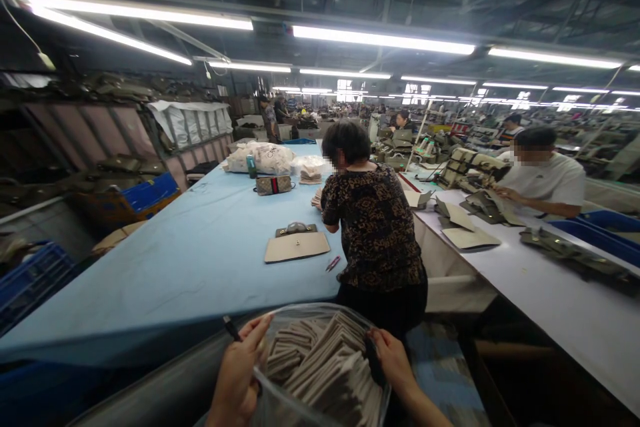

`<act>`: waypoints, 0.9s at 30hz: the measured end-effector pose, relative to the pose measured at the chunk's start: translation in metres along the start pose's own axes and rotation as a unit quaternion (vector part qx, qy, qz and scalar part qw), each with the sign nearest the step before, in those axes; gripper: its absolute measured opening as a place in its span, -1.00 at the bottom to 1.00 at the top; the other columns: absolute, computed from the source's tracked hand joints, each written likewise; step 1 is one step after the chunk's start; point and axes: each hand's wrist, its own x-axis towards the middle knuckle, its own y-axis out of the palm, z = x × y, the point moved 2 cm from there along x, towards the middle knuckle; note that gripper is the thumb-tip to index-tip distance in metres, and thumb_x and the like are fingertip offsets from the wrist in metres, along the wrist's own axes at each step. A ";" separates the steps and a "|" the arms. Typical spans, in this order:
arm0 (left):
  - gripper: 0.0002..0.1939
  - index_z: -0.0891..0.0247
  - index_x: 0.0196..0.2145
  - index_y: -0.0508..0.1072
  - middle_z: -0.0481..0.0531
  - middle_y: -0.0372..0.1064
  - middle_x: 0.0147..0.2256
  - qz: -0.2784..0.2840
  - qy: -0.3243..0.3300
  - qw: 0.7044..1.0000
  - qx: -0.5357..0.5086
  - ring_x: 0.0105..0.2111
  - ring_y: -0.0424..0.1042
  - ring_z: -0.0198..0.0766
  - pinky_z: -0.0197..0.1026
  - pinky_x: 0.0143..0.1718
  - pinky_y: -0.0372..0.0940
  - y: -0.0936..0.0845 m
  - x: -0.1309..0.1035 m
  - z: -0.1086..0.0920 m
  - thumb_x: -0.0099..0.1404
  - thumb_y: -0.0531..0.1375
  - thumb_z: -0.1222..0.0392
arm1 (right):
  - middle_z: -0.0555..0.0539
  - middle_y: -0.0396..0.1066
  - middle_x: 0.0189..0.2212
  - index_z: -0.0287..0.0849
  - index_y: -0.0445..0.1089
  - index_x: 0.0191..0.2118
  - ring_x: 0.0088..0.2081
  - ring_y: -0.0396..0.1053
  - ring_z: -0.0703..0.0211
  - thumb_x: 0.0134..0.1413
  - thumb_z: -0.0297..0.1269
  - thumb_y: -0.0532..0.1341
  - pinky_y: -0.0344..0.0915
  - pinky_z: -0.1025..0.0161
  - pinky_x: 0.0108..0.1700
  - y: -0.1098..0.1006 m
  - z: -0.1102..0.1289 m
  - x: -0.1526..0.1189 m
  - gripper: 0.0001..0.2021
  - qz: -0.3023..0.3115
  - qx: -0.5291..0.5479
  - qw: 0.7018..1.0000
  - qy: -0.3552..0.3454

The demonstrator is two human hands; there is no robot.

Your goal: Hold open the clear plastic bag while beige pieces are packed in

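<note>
Both hands grasp clear plastic bag (pixel 280 407) of stacked beige pieces (pixel 325 363) at bottom centre, left hand (pixel 240 377) pinching its near rim, right hand (pixel 393 360) curled over far edge, beside blue table (pixel 175 267), seated person (pixel 373 227) beyond.

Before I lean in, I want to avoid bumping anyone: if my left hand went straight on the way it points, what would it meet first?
Probably the blue table: the left hand, holding the clear bag's rim, points up and away toward its near edge. The seated person is off to the right, though depth is unclear.
</note>
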 end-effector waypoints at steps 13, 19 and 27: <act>-0.62 0.32 -0.40 0.47 -0.28 0.13 -0.74 0.003 -0.032 0.999 -0.039 -0.79 0.06 -0.55 -0.47 -0.78 -0.08 0.002 0.017 0.003 -0.23 0.48 0.31 | -0.07 0.36 -0.60 -0.20 0.48 -0.44 -0.49 0.30 0.09 -0.04 0.27 0.02 0.20 0.21 -0.39 -0.007 0.010 0.003 -0.41 0.010 -0.036 0.999 0.017; -0.68 0.33 -0.43 0.46 -0.33 0.01 -0.78 0.014 -0.048 0.998 -0.028 -0.82 -0.03 -0.57 -0.46 -0.79 -0.16 0.002 0.025 0.007 -0.17 0.46 0.30 | -0.04 0.33 -0.66 -0.25 0.51 -0.38 -0.54 0.29 0.11 -0.02 0.28 0.01 0.17 0.24 -0.46 -0.008 0.003 0.000 -0.37 0.005 -0.038 0.999 0.023; -0.81 0.31 -0.40 0.48 -0.26 0.11 -0.76 -0.006 -0.036 0.999 0.016 -0.79 0.17 -0.44 -0.40 -0.78 0.00 -0.004 0.036 0.010 -0.02 0.38 0.34 | -0.10 0.50 -0.37 -0.23 0.45 -0.33 -0.28 0.45 0.11 0.25 0.03 0.09 0.36 0.16 -0.18 -0.002 -0.007 0.003 -0.59 0.004 -0.051 0.999 0.017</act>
